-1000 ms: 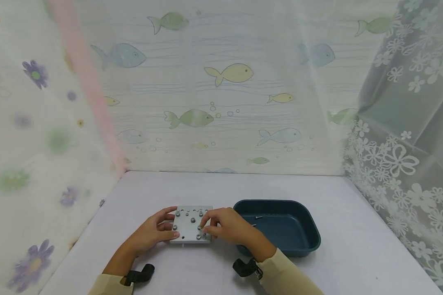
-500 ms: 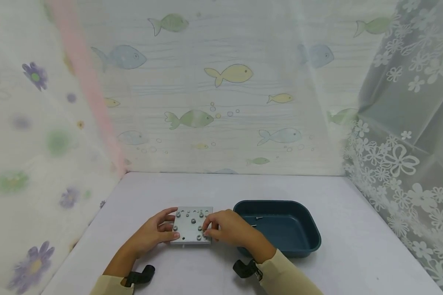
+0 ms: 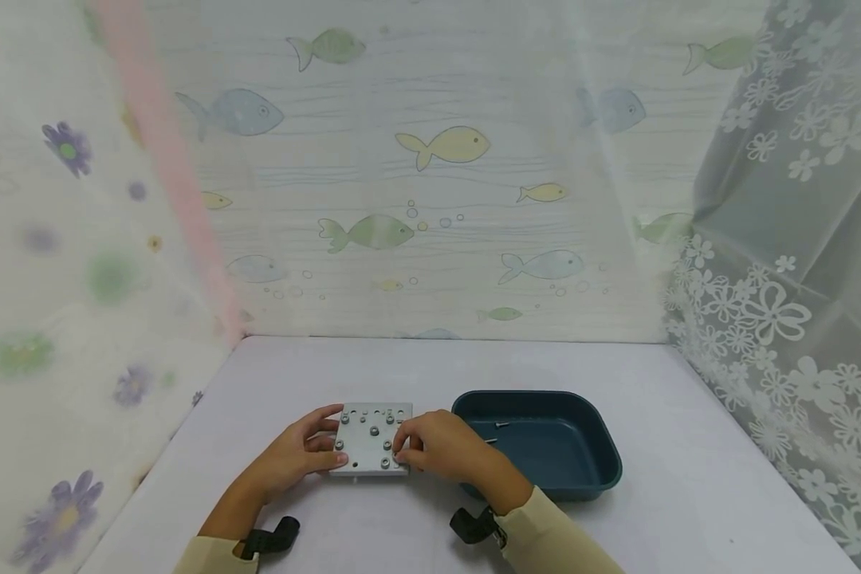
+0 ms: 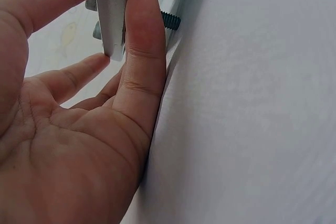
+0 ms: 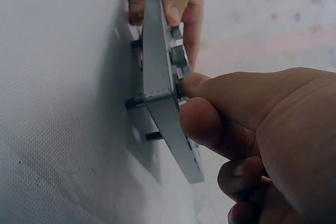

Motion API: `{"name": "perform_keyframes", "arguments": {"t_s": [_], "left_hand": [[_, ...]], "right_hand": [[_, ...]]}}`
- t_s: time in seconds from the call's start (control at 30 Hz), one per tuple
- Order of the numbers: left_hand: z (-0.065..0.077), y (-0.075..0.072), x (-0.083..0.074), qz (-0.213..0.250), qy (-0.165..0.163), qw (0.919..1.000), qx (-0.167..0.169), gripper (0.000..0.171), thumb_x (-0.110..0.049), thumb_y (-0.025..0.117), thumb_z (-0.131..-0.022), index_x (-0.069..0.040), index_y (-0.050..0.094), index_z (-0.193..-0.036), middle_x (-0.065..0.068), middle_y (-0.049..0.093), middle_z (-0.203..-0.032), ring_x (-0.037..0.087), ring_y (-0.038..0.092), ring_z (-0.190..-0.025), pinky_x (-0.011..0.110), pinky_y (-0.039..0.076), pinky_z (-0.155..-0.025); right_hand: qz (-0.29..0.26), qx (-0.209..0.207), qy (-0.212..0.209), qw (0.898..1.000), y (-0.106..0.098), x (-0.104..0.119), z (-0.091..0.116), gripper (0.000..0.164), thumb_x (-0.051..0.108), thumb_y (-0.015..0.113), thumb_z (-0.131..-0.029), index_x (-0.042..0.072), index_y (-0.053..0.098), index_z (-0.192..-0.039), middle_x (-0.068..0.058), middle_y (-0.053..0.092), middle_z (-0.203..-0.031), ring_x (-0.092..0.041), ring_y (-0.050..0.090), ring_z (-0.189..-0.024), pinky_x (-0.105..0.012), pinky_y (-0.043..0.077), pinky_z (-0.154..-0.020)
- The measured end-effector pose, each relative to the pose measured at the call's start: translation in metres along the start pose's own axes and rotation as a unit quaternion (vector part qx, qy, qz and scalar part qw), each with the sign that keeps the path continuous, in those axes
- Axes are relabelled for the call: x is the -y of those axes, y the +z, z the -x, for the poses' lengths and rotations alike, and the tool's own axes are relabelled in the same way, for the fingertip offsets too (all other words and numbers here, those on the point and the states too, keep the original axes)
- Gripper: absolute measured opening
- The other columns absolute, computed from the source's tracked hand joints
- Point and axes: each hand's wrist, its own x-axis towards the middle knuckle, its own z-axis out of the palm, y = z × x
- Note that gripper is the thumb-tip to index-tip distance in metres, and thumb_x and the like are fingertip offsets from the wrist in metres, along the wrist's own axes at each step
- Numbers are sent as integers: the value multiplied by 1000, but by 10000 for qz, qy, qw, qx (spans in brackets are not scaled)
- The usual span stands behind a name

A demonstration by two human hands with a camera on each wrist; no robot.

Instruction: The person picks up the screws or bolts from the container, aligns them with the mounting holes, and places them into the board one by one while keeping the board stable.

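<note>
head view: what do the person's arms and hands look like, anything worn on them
The left sleeve and right sleeve are plain cream. A black strapped-on device sits at each wrist, the left device and right device both rounded. The left hand and right hand are bare, without gloves.

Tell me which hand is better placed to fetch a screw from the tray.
Right, I'd judge: the right hand is nearer the tray and its screws, though busy at the metal plate. The left hand holds that plate's left edge.
</note>
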Motion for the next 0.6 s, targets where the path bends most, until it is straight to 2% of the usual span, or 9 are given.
{"name": "perform_keyframes", "arguments": {"t_s": [0.3, 0.43, 0.6], "left_hand": [[-1, -2, 3, 61, 13, 9999, 88, 94, -21, 88, -83, -20, 35, -160, 19, 47, -154, 25, 64, -118, 34, 57, -85], [-2, -3, 4, 49, 23, 9999, 111, 94, -22, 88, -83, -21, 35, -160, 19, 47, -153, 25, 64, -117, 33, 57, -85], [-3, -2, 5, 70, 45, 9999, 138, 94, -21, 88, -83, -20, 35, -160, 19, 47, -153, 25, 64, -115, 34, 57, -84]], "right_hand": [[-428, 15, -12, 9991, -6, 0, 0, 11, 27, 69, -101, 26, 76, -109, 13, 63, -64, -5, 51, -54, -22, 42, -52], [-648, -128, -57, 9978, -15, 1, 2, 11, 26, 71, -100, 24, 76, -109, 13, 63, -66, -5, 51, -56, -22, 41, -53], [-562, -199, -156, 9981, -31, -5, 8, 13, 28, 71, -99, 23, 77, -110, 13, 62, -71, -5, 51, -59, -22, 43, -55]]}}
